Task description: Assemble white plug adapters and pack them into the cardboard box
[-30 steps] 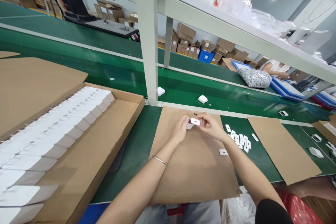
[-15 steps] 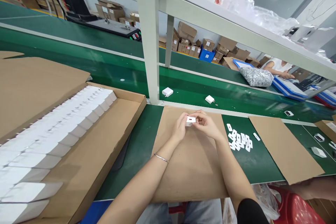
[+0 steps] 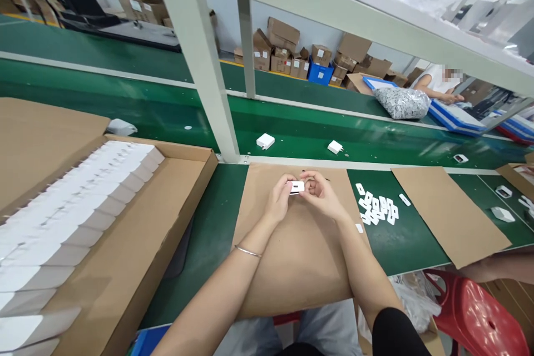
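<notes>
Over a sheet of brown cardboard (image 3: 292, 256), a small white charger housing (image 3: 297, 187) with a dark slot in its upper face sits between my two hands. My left hand (image 3: 278, 198) is closed on its left end, thumb and fingers pinching it. Curled around the right end are the fingers of my right hand (image 3: 322, 196), also closed on it; its far side is hidden. To the right lies a pile of small white slotted plates (image 3: 375, 208) on the green work surface. One loose white plate (image 3: 359, 228) rests by the cardboard's right edge.
At left stands an open cardboard box (image 3: 167, 200) with rows of white blocks (image 3: 104, 194). White plug adapters (image 3: 265, 141) lie on the green belt (image 3: 292, 133). A metal post (image 3: 200, 67) rises ahead under a shelf. Another person (image 3: 438, 86) sits far right; a red stool (image 3: 479, 311) stands near.
My view has shifted slightly. The charger housing now shows its slotted face tilted more toward me. A loose white plate now shows beside the cardboard's right edge.
</notes>
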The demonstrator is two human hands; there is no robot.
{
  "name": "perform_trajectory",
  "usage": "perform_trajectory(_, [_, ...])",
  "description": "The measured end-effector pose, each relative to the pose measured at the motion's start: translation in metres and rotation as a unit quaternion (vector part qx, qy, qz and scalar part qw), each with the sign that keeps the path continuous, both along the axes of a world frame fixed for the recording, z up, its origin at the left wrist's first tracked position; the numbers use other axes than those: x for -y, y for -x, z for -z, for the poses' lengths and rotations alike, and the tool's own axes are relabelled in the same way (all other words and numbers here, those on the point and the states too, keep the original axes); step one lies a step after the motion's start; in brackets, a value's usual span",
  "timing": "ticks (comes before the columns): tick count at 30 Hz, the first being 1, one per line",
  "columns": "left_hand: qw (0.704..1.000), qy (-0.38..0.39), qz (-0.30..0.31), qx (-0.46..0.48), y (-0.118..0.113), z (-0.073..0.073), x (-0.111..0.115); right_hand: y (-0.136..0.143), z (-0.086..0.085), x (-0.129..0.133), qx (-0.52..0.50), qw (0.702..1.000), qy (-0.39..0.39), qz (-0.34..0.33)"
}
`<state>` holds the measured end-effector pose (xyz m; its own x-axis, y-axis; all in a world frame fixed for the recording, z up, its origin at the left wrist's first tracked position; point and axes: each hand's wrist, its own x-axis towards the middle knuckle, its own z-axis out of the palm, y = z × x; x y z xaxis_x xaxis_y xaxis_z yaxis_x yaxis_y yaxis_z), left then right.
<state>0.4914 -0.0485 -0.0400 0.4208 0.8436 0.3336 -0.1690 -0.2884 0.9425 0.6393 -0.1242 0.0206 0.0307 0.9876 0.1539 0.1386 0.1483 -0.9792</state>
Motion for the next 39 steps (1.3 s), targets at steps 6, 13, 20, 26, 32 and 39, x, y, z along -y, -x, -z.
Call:
perform_trajectory(6, [1.0,-0.009,-0.009,0.016,0.0,0.003,0.002,0.013,0.004,-0.002,-0.019,0.999,-0.029,0.026])
perform_trajectory(13, [0.999,-0.003,0.002,0.033,0.001,0.001,0.009,0.024,0.014,-0.007,-0.037,0.989,-0.045,0.139])
perform_trajectory(20, [0.999,-0.012,-0.013,0.029,0.001,0.001,0.008,0.028,0.008,-0.008,-0.115,0.985,-0.028,0.124])
perform_trajectory(26, [1.0,-0.002,0.006,0.012,0.002,0.002,0.008,0.026,0.006,-0.01,-0.143,0.983,0.017,0.112])
perform_trajectory(32, [0.999,0.001,0.029,0.029,0.002,0.004,0.007,0.023,0.006,-0.011,-0.156,0.983,0.03,0.093])
perform_trajectory(39, [1.0,0.0,0.003,0.018,0.0,0.003,0.007,0.024,0.017,-0.008,-0.057,0.991,0.018,0.121])
